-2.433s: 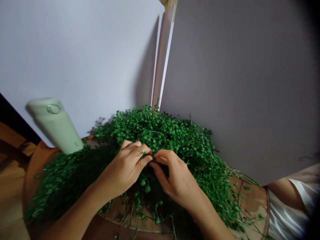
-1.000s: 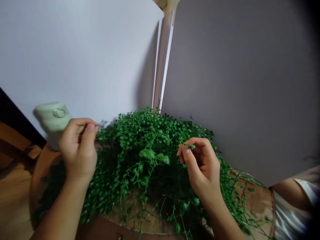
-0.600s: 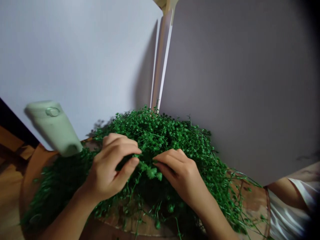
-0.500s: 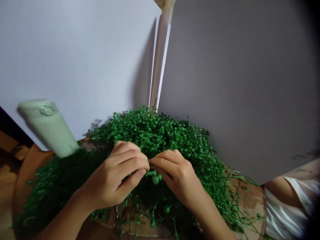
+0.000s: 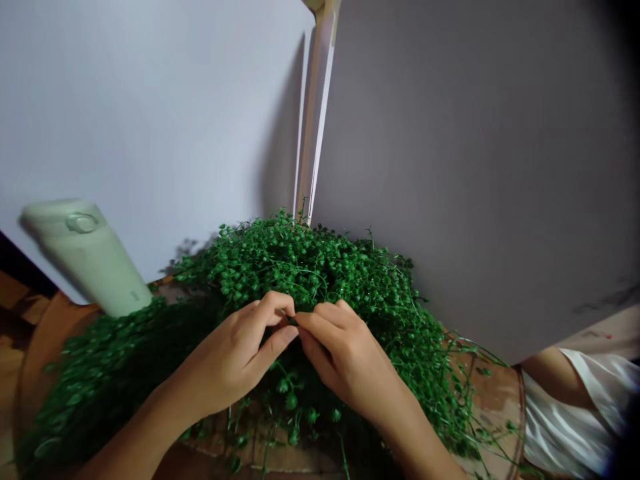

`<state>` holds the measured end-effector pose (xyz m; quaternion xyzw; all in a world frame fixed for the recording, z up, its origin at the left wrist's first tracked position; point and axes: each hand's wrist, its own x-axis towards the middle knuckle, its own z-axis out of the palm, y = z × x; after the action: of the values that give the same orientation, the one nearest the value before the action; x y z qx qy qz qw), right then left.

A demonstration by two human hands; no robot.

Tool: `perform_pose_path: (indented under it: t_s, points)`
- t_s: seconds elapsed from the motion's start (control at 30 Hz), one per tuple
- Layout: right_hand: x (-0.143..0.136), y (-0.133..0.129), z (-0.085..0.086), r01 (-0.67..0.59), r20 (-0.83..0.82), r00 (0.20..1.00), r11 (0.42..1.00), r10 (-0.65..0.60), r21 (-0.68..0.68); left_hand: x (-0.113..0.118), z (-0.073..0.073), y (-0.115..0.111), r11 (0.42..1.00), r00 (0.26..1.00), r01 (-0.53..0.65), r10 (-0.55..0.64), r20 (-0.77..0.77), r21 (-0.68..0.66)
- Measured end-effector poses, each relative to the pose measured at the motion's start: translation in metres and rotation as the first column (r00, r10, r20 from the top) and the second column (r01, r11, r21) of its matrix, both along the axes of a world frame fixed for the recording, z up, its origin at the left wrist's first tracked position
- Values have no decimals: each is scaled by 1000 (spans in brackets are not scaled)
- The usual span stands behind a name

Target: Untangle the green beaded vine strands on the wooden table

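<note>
A large heap of thin green artificial-looking plant stems (image 5: 310,260) with small leaves covers much of a round wooden table. Over its front part, my left hand (image 5: 245,347) and my right hand (image 5: 345,347) meet at the fingertips. The left thumb and index finger pinch at a green stem, most of it hidden by the fingers. On the right, thumb and fingers are pressed together on the same spot. A few sprigs (image 5: 290,400) hang below the hands.
A pale green bottle (image 5: 100,260) stands at the left behind the greenery. White and grey panels (image 5: 175,120) meet at a post (image 5: 313,120) behind the heap. At the far right, a person's arm (image 5: 560,377) and white clothing (image 5: 565,427) show beside the wooden table (image 5: 495,393).
The left hand's index finger has bent and lifted, and its other fingers have drawn back. The leaf cluster between the hands now shows lower. The whole view has shifted slightly.
</note>
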<state>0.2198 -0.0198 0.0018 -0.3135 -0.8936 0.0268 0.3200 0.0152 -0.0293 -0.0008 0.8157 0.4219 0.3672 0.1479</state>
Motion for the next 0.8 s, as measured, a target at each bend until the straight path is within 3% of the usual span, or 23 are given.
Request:
perform_pose_path:
  t_s: [0.37,0.8]
  points:
    - [-1,-1,0,-53,-83,995,998,49,-39,0,-4,1,995,998,13,-18,53,94]
    - [2,2,-2,-19,-170,985,1000,21,10,1,-5,-1,997,989,50,-56,133,54]
